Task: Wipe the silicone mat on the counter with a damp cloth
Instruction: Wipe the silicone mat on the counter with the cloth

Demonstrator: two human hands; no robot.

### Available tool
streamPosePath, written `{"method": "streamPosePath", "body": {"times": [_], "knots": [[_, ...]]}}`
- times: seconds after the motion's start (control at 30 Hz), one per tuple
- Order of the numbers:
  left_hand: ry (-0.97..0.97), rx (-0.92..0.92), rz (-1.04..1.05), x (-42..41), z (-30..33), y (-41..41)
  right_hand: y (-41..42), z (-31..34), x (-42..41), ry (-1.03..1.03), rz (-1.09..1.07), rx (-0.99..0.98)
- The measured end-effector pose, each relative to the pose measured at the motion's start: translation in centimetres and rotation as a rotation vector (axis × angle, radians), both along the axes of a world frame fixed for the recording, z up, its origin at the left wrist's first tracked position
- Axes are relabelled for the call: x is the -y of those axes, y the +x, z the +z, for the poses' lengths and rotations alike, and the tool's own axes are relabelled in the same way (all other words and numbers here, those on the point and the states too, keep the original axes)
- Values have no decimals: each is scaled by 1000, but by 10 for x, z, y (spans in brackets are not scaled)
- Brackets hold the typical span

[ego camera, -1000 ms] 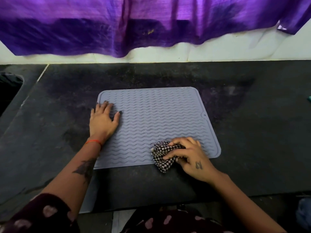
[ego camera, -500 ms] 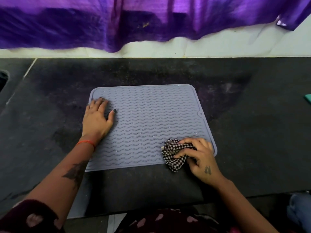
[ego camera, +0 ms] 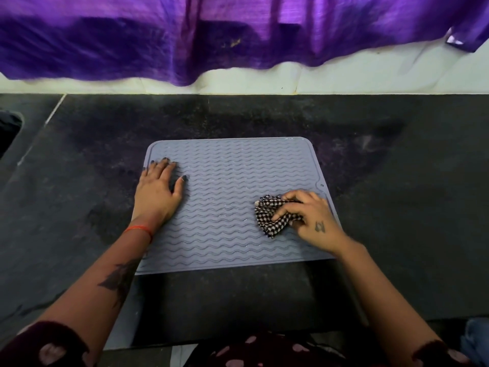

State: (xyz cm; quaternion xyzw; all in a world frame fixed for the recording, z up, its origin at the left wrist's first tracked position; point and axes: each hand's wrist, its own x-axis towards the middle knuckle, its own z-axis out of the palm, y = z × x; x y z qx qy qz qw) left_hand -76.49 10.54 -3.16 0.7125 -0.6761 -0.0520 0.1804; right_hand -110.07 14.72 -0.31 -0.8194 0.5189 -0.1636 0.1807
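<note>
A grey-blue silicone mat [ego camera: 232,181] with wavy ridges lies flat on the dark counter [ego camera: 397,207]. My left hand [ego camera: 158,192] rests flat on the mat's left edge, fingers spread and straight. My right hand [ego camera: 312,221] grips a bunched black-and-white checked cloth [ego camera: 270,215] and presses it on the mat's right side, a little above the near right corner. The mat's near right corner is hidden under my right wrist.
A purple curtain [ego camera: 185,41] hangs over the white wall behind the counter. A dark opening [ego camera: 8,131] sits at the far left edge of the counter. The counter's front edge runs just before my body.
My right hand has moved the cloth from the mat's near edge up and to the right, further onto the mat. My left hand has stayed pressed on the left edge.
</note>
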Motion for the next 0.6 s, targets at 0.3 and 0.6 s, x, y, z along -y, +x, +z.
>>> {"method": "streamPosePath", "body": {"times": [0.3,0.6], "knots": [[-4,9,6,0,0,-1,14,-9,29,-143,-42,-138],[-1,0,17,0,0,-1,20,-18,55,-181,-74,-141]]}}
